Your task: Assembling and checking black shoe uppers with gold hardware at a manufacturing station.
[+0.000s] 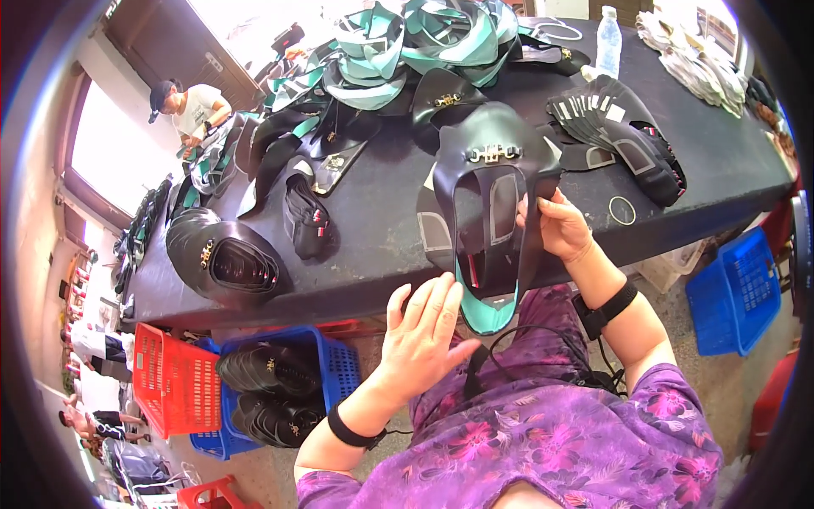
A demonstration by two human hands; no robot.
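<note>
Black shoe upper (pixel 490 212) with gold buckle, propped at the near edge of the black worktop (pixel 373 246), pinched along its side by the right hand (pixel 561 227), probably to steady it. Left hand (pixel 421 335) flat, released, just below the teal lining.

A clear plastic water bottle (pixel 608 38) stands far on the long black table (pixel 729 153). A thin rubber band ring (pixel 622 209) lies near the right. Left, below, sits a red plastic basket (pixel 174 382).
</note>
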